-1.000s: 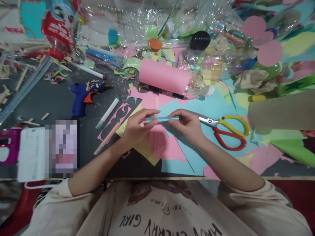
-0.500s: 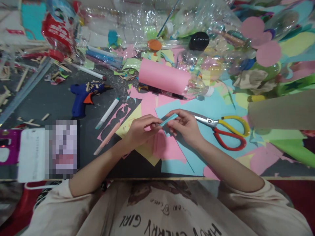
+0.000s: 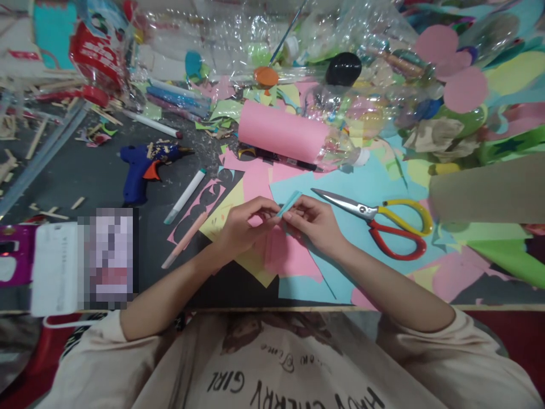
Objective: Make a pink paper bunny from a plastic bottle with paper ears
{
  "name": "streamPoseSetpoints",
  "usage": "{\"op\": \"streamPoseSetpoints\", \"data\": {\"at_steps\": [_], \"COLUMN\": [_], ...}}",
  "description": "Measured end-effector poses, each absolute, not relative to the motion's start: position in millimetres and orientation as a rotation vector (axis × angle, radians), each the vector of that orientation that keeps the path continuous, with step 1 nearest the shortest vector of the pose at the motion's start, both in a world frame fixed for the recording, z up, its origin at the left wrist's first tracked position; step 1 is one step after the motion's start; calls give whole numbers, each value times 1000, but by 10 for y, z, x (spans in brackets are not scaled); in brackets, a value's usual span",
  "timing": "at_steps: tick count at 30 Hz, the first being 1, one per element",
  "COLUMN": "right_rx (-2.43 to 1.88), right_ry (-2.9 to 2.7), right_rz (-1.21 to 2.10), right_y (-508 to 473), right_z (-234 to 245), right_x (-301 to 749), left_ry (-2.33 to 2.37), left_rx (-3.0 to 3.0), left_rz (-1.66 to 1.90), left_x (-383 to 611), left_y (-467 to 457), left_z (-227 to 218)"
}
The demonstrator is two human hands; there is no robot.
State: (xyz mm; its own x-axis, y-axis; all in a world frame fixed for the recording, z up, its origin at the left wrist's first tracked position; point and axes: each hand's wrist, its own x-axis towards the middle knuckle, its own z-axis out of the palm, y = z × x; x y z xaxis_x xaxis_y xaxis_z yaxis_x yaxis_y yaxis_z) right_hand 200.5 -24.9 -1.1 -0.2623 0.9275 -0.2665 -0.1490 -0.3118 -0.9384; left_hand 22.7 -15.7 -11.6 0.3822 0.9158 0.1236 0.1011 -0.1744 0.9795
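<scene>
Between my two hands is a narrow folded strip of light blue paper [image 3: 292,202], tilted up to the right. My left hand [image 3: 247,227] pinches its lower end between thumb and fingers. The fingers of my right hand [image 3: 317,222] are closed on its right side, close to the left fingertips. Under the hands lie sheets of pink paper [image 3: 293,261], yellow paper [image 3: 259,271] and light blue paper [image 3: 323,284]. Scissors [image 3: 368,213] with one yellow and one red handle rest beside my right hand, blades slightly apart.
A bottle wrapped in pink paper [image 3: 281,128] lies beyond my hands. To the left are a blue glue gun [image 3: 138,170], a marker [image 3: 185,196] and a white box-shaped device [image 3: 55,270]. Plastic bottles and paper scraps crowd the back. A grey-beige board [image 3: 489,193] stands at the right.
The blue strip has turned steeper. My right fingers have shifted down and left along it, closer to my left hand, uncovering the scissor tips.
</scene>
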Motion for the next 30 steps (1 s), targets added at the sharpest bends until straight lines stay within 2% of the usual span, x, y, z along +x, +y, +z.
{"op": "streamPoseSetpoints", "data": {"at_steps": [7,10,14,18,20,23,30], "right_rx": [-1179,-1201,-1198,-1157,-1141,-1136,-1131], "right_ry": [-1115,-1092,-1057,-1001,-965,-934,-896], "right_rz": [1664,1627,1605,1684,1721,1736,1611], "right_y": [-218,-198,-157,-113,-98,-89,-81], "right_z": [32,13,-43,-81,-88,-85,-87], "right_x": [2031,2055,2083,2103,2111,2115,2113], "left_ry": [955,1128,1621,2432,2601,2643,2594], "left_rx": [1807,1950,2071,1859,1652,1504,1627], "left_rz": [964,991,990,640,413,300,529], "left_x": [240,142,-211,-620,-747,-845,-863], "left_y": [-183,-98,147,323,347,363,395], "left_z": [-113,-25,243,469,473,371,389]}}
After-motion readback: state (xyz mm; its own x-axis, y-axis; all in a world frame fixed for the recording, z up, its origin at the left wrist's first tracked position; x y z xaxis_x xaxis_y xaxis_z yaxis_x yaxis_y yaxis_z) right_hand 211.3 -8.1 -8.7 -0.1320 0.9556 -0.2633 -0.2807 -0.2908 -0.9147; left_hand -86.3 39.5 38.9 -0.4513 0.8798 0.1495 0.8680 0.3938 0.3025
